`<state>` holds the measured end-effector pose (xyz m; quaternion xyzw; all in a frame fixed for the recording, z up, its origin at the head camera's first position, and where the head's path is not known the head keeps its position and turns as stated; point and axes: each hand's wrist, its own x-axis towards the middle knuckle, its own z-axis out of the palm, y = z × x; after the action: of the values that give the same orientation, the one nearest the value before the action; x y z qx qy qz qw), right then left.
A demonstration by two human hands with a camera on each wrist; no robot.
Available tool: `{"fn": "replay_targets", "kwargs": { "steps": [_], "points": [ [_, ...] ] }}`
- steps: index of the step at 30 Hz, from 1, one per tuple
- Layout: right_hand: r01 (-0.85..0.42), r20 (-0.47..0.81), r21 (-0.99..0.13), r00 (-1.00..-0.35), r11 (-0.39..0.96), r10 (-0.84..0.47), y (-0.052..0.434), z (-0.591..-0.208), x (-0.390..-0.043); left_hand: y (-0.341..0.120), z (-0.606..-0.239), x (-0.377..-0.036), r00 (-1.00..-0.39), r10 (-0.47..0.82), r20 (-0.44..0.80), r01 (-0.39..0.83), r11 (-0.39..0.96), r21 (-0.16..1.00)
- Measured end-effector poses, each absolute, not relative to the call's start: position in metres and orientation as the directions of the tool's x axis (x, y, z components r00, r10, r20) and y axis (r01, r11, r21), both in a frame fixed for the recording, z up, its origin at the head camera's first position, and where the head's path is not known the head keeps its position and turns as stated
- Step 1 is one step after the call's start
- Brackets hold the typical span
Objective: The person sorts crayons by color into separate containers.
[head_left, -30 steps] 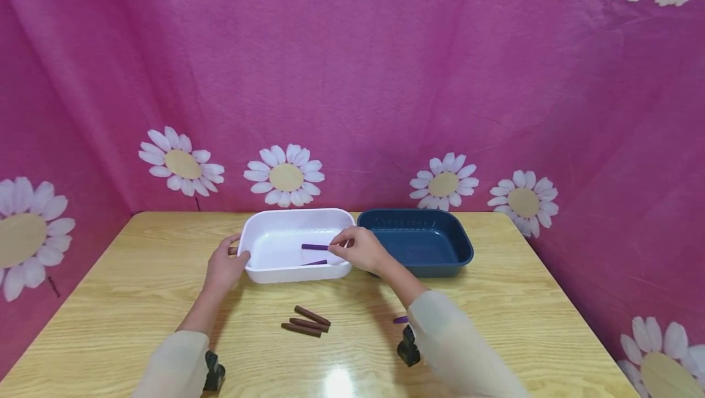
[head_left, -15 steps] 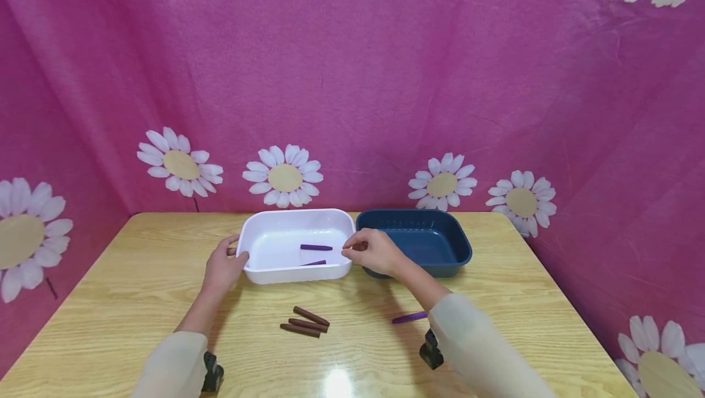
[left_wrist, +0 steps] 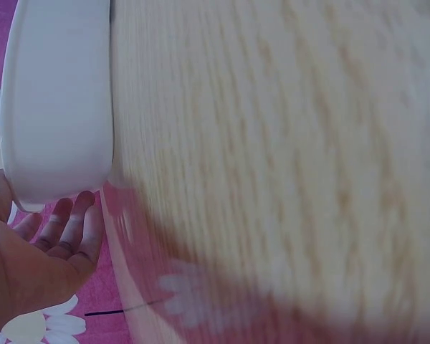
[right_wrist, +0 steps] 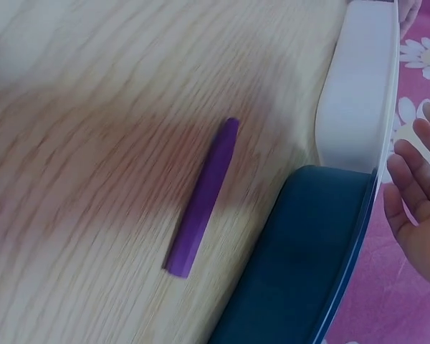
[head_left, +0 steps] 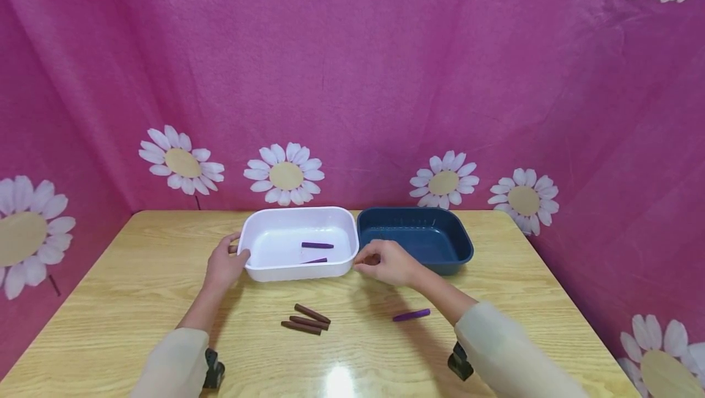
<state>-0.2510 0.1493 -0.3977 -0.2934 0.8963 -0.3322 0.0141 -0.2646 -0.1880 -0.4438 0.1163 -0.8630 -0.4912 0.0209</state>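
White tub (head_left: 259, 272) held by left hand (head_left: 223, 266) (fingers partly hidden); right hand (head_left: 385, 261) loosely curled, holding nothing

White tub (head_left: 297, 269) held two purple crayons (head_left: 317, 245), dark blue tub (head_left: 457, 251) beside it. Table (head_left: 110, 300) was pale yellow wood grain. One purple crayon (head_left: 411, 315) and three brown ones (head_left: 306, 319) near the front edge. Backdrop (head_left: 352, 79) was magenta with white daisies (tan centres).

Bare table (head_left: 523, 300) lies beside the purple crayon (head_left: 411, 315), near the blue tub (head_left: 435, 266).
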Motion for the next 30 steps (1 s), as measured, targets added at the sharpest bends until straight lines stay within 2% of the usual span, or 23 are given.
{"fn": "replay_targets", "kwargs": {
  "steps": [9, 21, 30],
  "points": [
    [-0.509, 0.110, -0.584, -0.821, 0.632, -0.559, 0.172, -0.398, -0.241, -0.188, -0.445, -0.264, -0.972, -0.219, -0.088, -0.188, 0.495, 0.848],
    [-0.565, 0.079, -0.477, -0.791, 0.674, -0.607, 0.201, -0.407, -0.230, -0.189, -0.442, -0.262, -0.976, -0.213, -0.053, -0.155, 0.501, 0.852],
    [-0.536, 0.056, -0.436, -0.818, 0.723, -0.573, 0.228, -0.414, -0.226, -0.188, -0.443, -0.264, -0.977, -0.209, -0.050, -0.151, 0.498, 0.854]
  ]
}}
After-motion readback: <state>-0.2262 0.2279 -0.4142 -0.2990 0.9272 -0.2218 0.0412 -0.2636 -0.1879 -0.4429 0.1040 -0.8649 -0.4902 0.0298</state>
